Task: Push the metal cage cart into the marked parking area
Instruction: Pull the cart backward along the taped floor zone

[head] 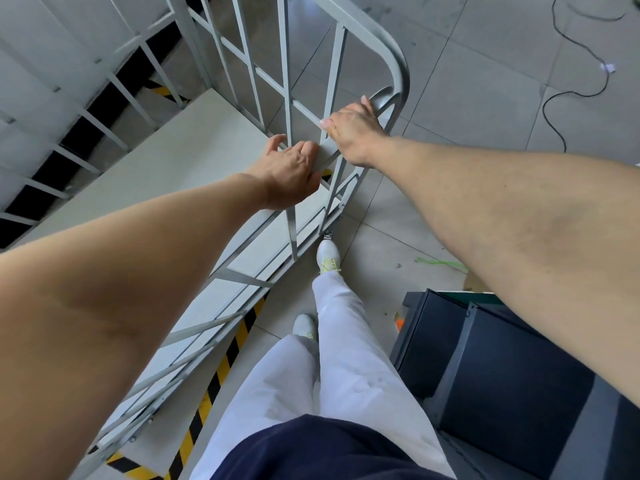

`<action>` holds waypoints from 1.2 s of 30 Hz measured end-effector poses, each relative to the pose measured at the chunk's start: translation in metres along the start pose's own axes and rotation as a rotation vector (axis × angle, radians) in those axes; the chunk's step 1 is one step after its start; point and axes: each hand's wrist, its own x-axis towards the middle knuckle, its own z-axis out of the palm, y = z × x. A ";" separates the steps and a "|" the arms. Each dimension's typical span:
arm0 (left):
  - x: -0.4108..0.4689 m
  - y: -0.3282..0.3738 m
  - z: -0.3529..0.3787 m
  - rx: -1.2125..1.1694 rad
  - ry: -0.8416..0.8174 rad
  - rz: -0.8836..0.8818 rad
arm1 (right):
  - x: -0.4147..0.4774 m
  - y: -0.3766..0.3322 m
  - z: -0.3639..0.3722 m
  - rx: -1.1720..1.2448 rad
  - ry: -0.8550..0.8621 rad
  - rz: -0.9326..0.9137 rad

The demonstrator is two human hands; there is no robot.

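Note:
The grey metal cage cart point(287, 74) fills the left and centre of the head view, seen from above, with barred sides and a pale flat deck point(194, 161). My left hand point(289, 174) grips the cart's top rail, fingers curled over it. My right hand point(349, 131) grips the same rail just beside it, near the rounded corner. Yellow-and-black striped floor tape point(221, 372) runs under the cart's near side, and another piece of tape point(161, 90) shows beyond the deck.
A dark metal cabinet point(502, 368) stands close at the right, beside my legs. My white shoe point(328, 254) is next to the cart's corner caster. A black cable point(568, 98) snakes over the grey tiled floor at the upper right. Green scraps point(440, 263) lie on the tiles.

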 end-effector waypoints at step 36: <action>0.034 -0.014 -0.001 0.002 0.096 0.031 | 0.036 0.016 -0.004 0.117 0.074 -0.033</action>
